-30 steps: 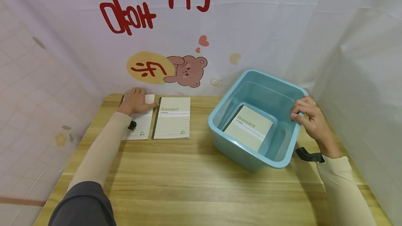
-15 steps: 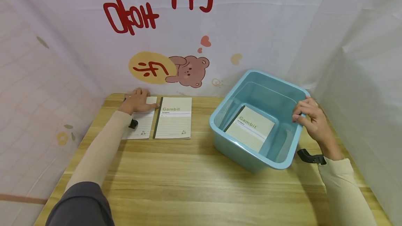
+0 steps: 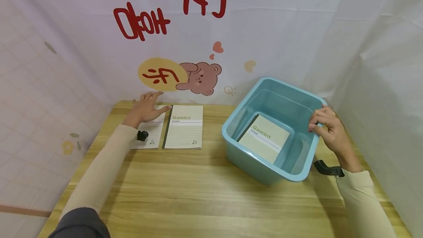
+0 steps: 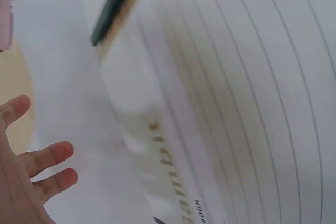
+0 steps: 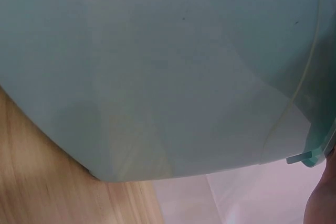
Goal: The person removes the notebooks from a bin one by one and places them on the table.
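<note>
In the head view my left hand (image 3: 144, 112) hovers with fingers spread over the upper part of a lined notebook (image 3: 154, 130), hiding much of its cover. In the left wrist view, the fingers (image 4: 50, 158) extend apart from the large, blurred notebook cover (image 4: 231, 87). Just right of it lies a second notebook (image 3: 183, 129) marked Gambit, with a dark spine. My right hand (image 3: 327, 126) grips the right rim of a blue plastic tub (image 3: 249, 166), fingers curled over the edge. Inside the tub a matching notebook (image 3: 264, 139) lies on the bottom, turned at an angle.
The wood-grain table (image 3: 185, 190) carries everything. A white printed curtain (image 3: 281, 28) with red characters and a bear stands close behind the notebooks and tub. Pale sheets hang at the left and right edges of the table.
My left hand has lifted slightly and its fingers have spread from the left notebook. The right hand keeps its hold on the tub, and the head view has shifted a little.
</note>
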Available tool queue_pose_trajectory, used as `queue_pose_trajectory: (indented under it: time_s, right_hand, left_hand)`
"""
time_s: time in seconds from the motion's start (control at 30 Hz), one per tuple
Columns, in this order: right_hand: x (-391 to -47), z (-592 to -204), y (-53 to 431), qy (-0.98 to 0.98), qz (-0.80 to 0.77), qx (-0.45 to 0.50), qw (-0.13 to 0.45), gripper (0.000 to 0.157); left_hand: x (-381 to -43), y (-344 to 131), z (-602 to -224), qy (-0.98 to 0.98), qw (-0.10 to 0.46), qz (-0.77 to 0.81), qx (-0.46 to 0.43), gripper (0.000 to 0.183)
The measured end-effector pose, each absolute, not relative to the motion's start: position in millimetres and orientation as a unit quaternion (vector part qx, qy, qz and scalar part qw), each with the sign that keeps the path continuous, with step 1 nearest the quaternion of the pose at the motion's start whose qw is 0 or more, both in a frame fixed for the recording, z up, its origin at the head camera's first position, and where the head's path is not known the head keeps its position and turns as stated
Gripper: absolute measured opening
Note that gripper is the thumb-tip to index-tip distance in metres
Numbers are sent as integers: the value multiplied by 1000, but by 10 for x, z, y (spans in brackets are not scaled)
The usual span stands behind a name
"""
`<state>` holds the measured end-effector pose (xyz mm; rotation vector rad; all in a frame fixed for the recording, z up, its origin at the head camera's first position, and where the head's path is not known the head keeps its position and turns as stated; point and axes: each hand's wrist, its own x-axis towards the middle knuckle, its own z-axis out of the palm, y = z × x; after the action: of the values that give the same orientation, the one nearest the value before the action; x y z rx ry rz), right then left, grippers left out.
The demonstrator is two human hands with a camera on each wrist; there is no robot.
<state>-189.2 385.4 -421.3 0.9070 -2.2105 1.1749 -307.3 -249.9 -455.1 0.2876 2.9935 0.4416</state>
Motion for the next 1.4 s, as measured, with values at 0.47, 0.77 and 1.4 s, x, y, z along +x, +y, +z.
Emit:
queue_pose_trajectory:
  time_s: [0.47, 0.77, 1.4]
  right_hand:
    - [-1879, -4198, 3840, -803, 425, 340, 244, 35]
    - [-1899, -4231, 3819, -802, 421, 345, 246, 31]
    - [-1900, -4208, 3843, -799, 418, 354, 248, 35]
  left_hand:
    - [-2797, -2066, -4242, 972, -2, 192, 136, 87]
    - [-2714, -1747, -4119, 967, -39, 181, 174, 87]
    - [-2681, -1051, -3773, 948, -70, 189, 246, 86]
